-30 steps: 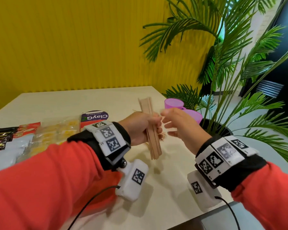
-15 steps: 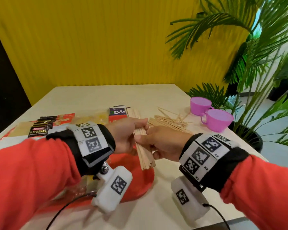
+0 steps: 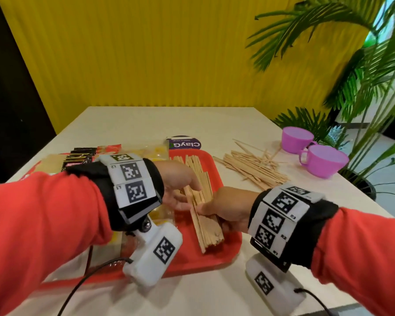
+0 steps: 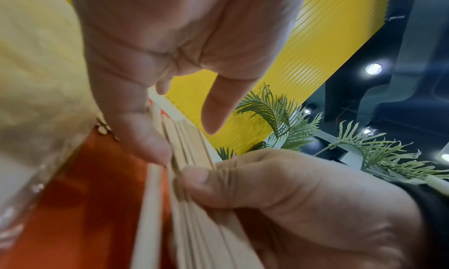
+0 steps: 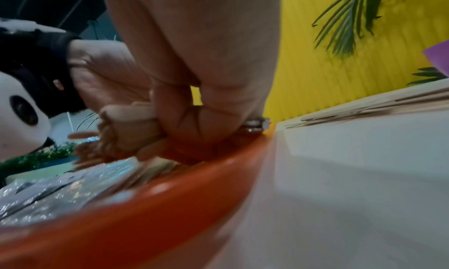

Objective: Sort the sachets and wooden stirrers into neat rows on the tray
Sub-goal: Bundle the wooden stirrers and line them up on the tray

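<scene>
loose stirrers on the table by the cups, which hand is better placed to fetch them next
Right. The right hand lies nearest the loose stirrers, just right of the tray; the left hand would have to cross over the bundle.

Your right hand (image 3: 226, 209) curls its fingers around a bundle, thumb on top. Your left hand (image 3: 177, 189) meets it from the left, thumb (image 4: 143, 138) touching, index finger (image 4: 218, 108) lifted.
</scene>
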Available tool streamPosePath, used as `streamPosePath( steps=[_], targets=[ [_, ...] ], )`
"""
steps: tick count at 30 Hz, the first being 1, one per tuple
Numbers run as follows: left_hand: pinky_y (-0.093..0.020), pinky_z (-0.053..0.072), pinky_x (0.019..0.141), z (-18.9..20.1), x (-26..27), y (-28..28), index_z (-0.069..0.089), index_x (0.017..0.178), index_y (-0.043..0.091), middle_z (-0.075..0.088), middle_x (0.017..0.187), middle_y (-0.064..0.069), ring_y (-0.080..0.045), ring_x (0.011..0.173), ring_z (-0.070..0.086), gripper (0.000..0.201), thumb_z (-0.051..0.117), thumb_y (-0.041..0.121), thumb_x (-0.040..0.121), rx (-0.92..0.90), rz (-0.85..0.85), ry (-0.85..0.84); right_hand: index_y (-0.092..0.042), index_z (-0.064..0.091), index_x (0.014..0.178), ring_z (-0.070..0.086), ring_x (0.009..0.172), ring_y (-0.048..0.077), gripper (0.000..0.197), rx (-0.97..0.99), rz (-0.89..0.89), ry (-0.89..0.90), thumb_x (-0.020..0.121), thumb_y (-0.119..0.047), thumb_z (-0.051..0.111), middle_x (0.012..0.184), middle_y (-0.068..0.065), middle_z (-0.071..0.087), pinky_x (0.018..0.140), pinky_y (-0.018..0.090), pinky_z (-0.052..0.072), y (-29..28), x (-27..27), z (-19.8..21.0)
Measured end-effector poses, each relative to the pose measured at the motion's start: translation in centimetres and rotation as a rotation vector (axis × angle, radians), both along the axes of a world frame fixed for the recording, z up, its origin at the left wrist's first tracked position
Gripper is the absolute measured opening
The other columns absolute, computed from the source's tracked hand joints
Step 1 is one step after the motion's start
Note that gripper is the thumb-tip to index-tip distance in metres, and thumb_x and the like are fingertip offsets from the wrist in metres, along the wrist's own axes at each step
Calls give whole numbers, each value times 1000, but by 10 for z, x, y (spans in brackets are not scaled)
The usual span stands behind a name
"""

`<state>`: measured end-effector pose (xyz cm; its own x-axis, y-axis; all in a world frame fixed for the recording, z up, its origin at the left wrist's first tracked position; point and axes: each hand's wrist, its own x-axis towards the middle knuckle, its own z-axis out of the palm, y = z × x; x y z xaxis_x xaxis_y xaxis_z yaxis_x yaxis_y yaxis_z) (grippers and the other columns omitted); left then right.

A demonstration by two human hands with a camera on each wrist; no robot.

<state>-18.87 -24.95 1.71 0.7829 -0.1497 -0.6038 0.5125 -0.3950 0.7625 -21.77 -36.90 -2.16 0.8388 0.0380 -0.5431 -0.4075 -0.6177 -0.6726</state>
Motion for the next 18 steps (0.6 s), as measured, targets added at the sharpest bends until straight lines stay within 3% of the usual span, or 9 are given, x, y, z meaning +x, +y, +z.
streamPosePath(
  steps=[2,3,5,7,10,12,16,18],
  targets=[
    [-38,54,81,0,-1,2,33,140,19,32,147,-10,-32,121,47,59,51,-4,89,34,7,-43,-5,63,88,49,58,20,21,-44,29,-6,90,-26,59,73,10,58,61,31,40,3,-1,1],
    [-39,53,87,1,-2,3,33,141,19,31,148,-8,-32,122,45,59,51,-4,89,64,0,-71,-7,61,81,50,56,19,21,-69,44,-3,90,-26,58,68,8,57,60,29,42,3,-1,4],
    [-37,51,93,4,-5,5,41,133,19,43,132,-6,-27,108,48,49,49,-3,90,132,-62,-147,-9,58,79,52,55,15,26,-218,141,-29,93,-30,53,66,4,57,57,24,45,2,-3,14],
    [-35,49,92,7,-7,9,49,122,18,49,113,-6,-25,101,51,37,47,-3,92,206,-138,-261,-11,55,79,53,59,14,30,-473,299,-166,96,-34,47,70,2,56,58,23,45,0,-5,26],
    [-29,47,95,10,-9,11,57,122,10,56,124,-5,-22,114,55,34,42,1,94,394,-316,-466,-13,59,107,53,85,14,26,-632,405,-361,94,-33,49,101,2,61,74,25,44,-4,-6,38],
    [-23,43,90,13,-13,13,62,116,14,58,122,2,-13,106,53,34,40,3,94,547,-504,-514,-20,56,119,48,94,11,29,-570,474,-390,92,-31,53,116,-2,57,80,24,39,-5,-9,42],
    [-22,44,83,8,-19,10,65,116,17,62,118,1,-13,104,55,29,46,16,94,801,-906,-499,-27,54,123,48,99,12,33,-545,697,-326,90,-25,56,121,-2,50,84,26,41,-3,-17,31],
    [-22,44,83,5,-20,10,64,117,19,62,119,3,-12,105,54,28,49,18,94,846,-989,-456,-27,56,122,50,106,18,32,-626,767,-310,90,-22,54,121,1,49,93,32,45,-1,-21,23]
  ],
)
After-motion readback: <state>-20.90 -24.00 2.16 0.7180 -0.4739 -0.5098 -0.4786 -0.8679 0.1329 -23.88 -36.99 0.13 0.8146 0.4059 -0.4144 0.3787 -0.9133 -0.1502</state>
